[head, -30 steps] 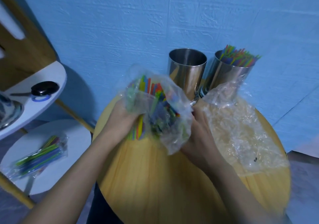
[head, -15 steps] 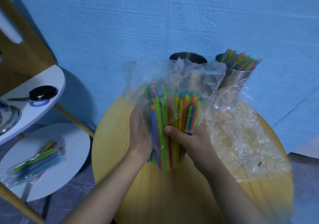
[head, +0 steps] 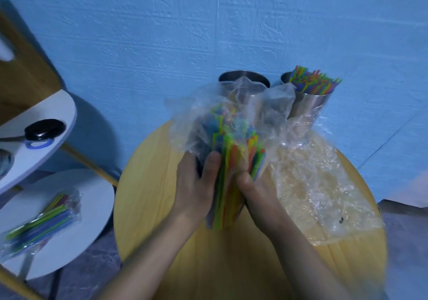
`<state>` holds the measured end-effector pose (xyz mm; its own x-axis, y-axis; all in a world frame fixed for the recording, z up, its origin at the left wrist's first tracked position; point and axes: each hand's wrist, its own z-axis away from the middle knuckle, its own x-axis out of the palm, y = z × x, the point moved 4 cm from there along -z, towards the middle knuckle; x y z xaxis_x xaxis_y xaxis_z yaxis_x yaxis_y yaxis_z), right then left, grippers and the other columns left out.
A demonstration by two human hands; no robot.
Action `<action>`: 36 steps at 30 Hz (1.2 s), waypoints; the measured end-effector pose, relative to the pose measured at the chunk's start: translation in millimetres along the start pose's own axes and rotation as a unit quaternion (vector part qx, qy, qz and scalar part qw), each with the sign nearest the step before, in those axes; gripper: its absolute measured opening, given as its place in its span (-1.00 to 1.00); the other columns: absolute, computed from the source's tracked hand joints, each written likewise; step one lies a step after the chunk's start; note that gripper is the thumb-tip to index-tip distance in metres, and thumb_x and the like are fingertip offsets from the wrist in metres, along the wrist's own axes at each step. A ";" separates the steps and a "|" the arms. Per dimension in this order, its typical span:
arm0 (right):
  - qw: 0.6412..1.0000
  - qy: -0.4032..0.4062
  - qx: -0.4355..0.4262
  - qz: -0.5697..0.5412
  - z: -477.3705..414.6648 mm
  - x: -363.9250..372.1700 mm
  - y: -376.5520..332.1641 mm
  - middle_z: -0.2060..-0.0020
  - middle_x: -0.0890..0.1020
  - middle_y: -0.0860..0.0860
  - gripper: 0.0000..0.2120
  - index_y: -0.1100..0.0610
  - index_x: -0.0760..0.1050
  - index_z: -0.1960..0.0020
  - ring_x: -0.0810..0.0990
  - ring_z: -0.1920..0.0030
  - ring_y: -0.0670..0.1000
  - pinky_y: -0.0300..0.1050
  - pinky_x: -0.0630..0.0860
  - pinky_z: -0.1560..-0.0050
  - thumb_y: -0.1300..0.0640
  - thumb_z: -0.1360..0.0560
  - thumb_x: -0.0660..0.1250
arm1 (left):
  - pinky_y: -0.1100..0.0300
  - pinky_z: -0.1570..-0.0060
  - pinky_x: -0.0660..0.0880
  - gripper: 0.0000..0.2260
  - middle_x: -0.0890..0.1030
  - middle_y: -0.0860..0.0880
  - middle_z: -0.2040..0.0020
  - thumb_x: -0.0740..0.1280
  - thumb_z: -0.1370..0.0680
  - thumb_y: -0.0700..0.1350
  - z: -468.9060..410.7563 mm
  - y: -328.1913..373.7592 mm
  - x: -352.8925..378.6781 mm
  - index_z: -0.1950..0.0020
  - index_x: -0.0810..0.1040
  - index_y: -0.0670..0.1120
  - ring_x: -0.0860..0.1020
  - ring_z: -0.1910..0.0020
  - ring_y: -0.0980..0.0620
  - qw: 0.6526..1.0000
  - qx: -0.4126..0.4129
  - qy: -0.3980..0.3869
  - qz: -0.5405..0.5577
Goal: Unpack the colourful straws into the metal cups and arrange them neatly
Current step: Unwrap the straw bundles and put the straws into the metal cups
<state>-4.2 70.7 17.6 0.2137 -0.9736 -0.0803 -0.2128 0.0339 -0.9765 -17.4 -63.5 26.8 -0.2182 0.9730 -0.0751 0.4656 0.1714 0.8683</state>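
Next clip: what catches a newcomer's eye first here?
The left hand and right hand grip a bright straw bundle, partly bagged, over the middle of the wooden table. Behind, by the blue wall, the left metal cup looks empty and the right cup bristles with straws.

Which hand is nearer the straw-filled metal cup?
Right. Right hand grips the straw bundle below-left of the straw-filled metal cup; left hand holds the bundle's other side, farther off.

Both forearms are extended forward from the lower edge, converging at centre. The left grip (head: 195,186) and right grip (head: 260,198) are held side by side, thumbs uppermost, closed round the straws (head: 228,179) between them.
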 end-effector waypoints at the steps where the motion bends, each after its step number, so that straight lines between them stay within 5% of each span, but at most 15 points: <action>1: 1.000 0.010 -0.014 -0.018 -2.4 -1.5 -4.3 0.01 0.72 -0.12 -0.42 -0.17 0.60 -0.19 0.71 -0.04 -0.09 -0.21 0.61 0.02 -0.53 -0.37 0.31 | -0.08 0.37 0.42 -0.34 0.50 -0.02 0.39 0.10 -0.49 0.55 -1.8 1.9 2.0 0.28 0.45 -0.05 0.46 0.43 0.03 1.000 0.010 0.004 -0.009; 2: 0.999 0.009 -0.028 -0.040 -4.9 -3.2 -8.0 0.10 0.74 0.03 -0.38 0.05 0.61 -0.17 0.75 0.09 0.02 -0.22 0.63 0.17 -0.43 -0.40 0.38 | -0.13 0.42 0.37 -0.32 0.45 -0.06 0.45 0.10 -0.50 0.54 -4.7 4.4 4.4 0.32 0.43 -0.08 0.43 0.47 -0.04 1.000 0.020 -0.003 -0.010; 4: 0.997 0.001 -0.042 -0.064 -9.5 -6.5 -10.6 0.14 0.73 0.13 -0.34 0.23 0.59 -0.14 0.75 0.14 0.07 -0.22 0.62 0.21 -0.33 -0.38 0.48 | 0.02 0.50 0.27 -0.41 0.38 0.05 0.52 0.09 -0.52 0.51 -8.9 4.0 10.2 0.36 0.42 0.05 0.33 0.51 0.17 0.999 0.045 -0.024 -0.001; 7: 0.999 -0.004 -0.016 -0.052 -8.2 -11.2 1.1 0.01 0.73 -0.07 -0.34 0.24 0.56 -0.20 0.70 -0.08 -0.08 -0.25 0.59 -0.04 -0.20 -0.32 0.57 | 0.13 0.45 0.36 -0.38 0.47 0.06 0.48 0.10 -0.54 0.49 0.0 -24.8 15.1 0.34 0.44 -0.03 0.43 0.50 0.13 0.998 0.004 -0.066 -0.005; 9: 0.999 -0.007 0.010 -0.032 -1.7 -12.0 15.9 -0.06 0.73 -0.05 -0.32 0.29 0.54 -0.25 0.69 -0.15 -0.05 -0.21 0.59 -0.11 -0.09 -0.30 0.63 | -0.05 0.34 0.53 -0.45 0.59 0.02 0.34 0.11 -0.58 0.42 17.4 -45.9 10.1 0.19 0.58 0.01 0.58 0.36 -0.05 0.991 -0.039 -0.122 -0.034; 11: 0.999 0.004 0.030 -0.011 4.6 -15.6 30.3 -0.11 0.72 0.05 -0.40 0.25 0.56 -0.25 0.68 -0.18 0.05 -0.07 0.61 -0.16 0.07 -0.31 0.66 | 0.12 0.34 0.48 -0.63 0.59 0.19 0.32 0.09 -0.63 0.29 32.3 -51.3 -1.3 0.19 0.59 0.22 0.54 0.35 0.20 0.980 -0.051 -0.183 -0.059; 13: 0.998 -0.017 0.054 0.015 9.1 -15.9 40.2 -0.12 0.72 0.03 -0.50 0.17 0.59 -0.25 0.68 -0.18 0.02 -0.09 0.61 -0.17 0.16 -0.34 0.61 | 0.31 0.39 0.34 -0.59 0.54 0.24 0.40 0.10 -0.68 0.15 38.7 -47.8 -9.9 0.32 0.54 0.19 0.47 0.43 0.30 0.966 -0.052 -0.239 -0.090; 17: 0.994 -0.028 0.095 0.036 7.2 -14.9 55.2 -0.14 0.71 -0.02 -0.39 0.12 0.55 -0.32 0.67 -0.18 -0.03 -0.12 0.61 -0.15 0.00 -0.33 0.62 | 0.06 0.39 0.45 -0.35 0.57 -0.11 0.41 0.19 -0.56 0.42 33.2 -40.9 -21.3 0.24 0.62 -0.17 0.55 0.43 -0.08 0.952 -0.111 -0.277 -0.069; 19: 0.994 -0.018 0.091 0.056 5.1 -15.6 59.7 -0.16 0.70 -0.01 -0.39 0.10 0.54 -0.33 0.67 -0.19 -0.01 -0.03 0.61 -0.19 -0.03 -0.34 0.60 | 0.28 0.23 0.51 -0.53 0.69 -0.04 0.25 0.41 -0.51 0.27 27.5 -28.9 -21.5 -0.04 0.66 -0.14 0.65 0.26 0.09 0.948 -0.162 -0.274 0.020; 21: 0.994 -0.021 0.084 0.070 4.3 -13.7 59.9 -0.17 0.70 -0.03 -0.46 0.08 0.54 -0.34 0.67 -0.19 -0.03 -0.04 0.62 -0.17 0.02 -0.40 0.56 | 0.42 0.11 0.51 -0.49 0.73 0.11 0.10 0.55 -0.46 0.05 22.2 -16.9 -14.0 -0.35 0.48 0.01 0.68 0.12 0.23 0.939 -0.196 -0.273 0.069; 24: 0.993 -0.024 0.066 0.094 -0.4 -8.9 50.2 -0.24 0.65 -0.05 -0.43 0.03 0.48 -0.41 0.63 -0.25 -0.03 0.07 0.61 -0.22 -0.05 -0.45 0.52 | 0.29 0.08 0.60 -0.28 0.72 0.18 -0.05 0.61 -0.31 -0.26 10.9 -17.9 0.6 -0.31 0.37 0.17 0.70 -0.04 0.18 0.955 -0.169 -0.219 0.104; 29: 0.969 -0.010 0.000 0.249 -6.5 -20.9 33.5 -0.34 0.51 -0.08 -0.37 -0.19 0.44 -0.45 0.46 -0.38 -0.03 0.10 0.49 -0.35 -0.12 -0.42 0.54 | 0.28 0.11 0.61 -0.35 0.75 0.11 0.01 0.63 -0.29 -0.28 -1.4 -15.4 4.4 -0.27 0.43 0.01 0.72 0.01 0.12 0.968 -0.154 -0.146 0.137; 32: 0.988 -0.074 0.033 0.129 5.2 -27.6 18.9 -0.26 0.59 -0.14 -0.40 -0.25 0.42 -0.41 0.57 -0.29 -0.08 -0.01 0.58 -0.25 -0.10 -0.43 0.54 | 0.27 0.06 0.61 -0.53 0.76 0.07 0.04 0.51 -0.35 -0.30 2.5 -14.2 2.3 -0.21 0.52 -0.07 0.73 0.02 0.11 0.965 -0.168 -0.155 0.126; 36: 0.997 -0.020 -0.006 0.078 5.6 -31.7 -0.5 -0.33 0.56 -0.23 -0.19 -0.08 0.21 -0.59 0.55 -0.32 -0.21 -0.32 0.51 -0.22 -0.18 -0.43 0.46 | 0.40 0.12 0.57 -0.45 0.75 0.19 0.09 0.52 -0.32 -0.17 6.9 -12.5 0.2 -0.28 0.55 -0.26 0.71 0.06 0.23 0.960 -0.182 -0.175 0.122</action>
<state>-5.6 102.8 19.6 0.2153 -0.9467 -0.2397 -0.2577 0.1817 -0.9490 -17.3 -64.4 12.6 0.1914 0.9804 0.0479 0.1213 -0.0720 0.9900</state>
